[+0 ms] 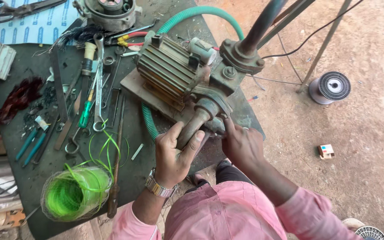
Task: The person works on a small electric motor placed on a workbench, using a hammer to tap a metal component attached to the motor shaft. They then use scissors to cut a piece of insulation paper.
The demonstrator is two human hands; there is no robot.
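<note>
A worn grey-green water pump with a finned motor (167,66) lies on a dark workbench (41,173). Its rusty inlet pipe (196,122) points toward me. My left hand (174,153), with a metal watch on the wrist, is wrapped around that pipe from below. My right hand (241,144) touches the fitting beside the pipe's end, fingers curled; what it pinches is hidden. A green ribbed hose (201,11) loops over the pump and under its base.
Spanners, a green-handled screwdriver (87,111) and pliers litter the bench's left half. A coil of bright green wire (74,193) sits at the front. A motor housing (110,13) stands at the back. On the dirt floor: a wire spool (330,86), a small box (326,151).
</note>
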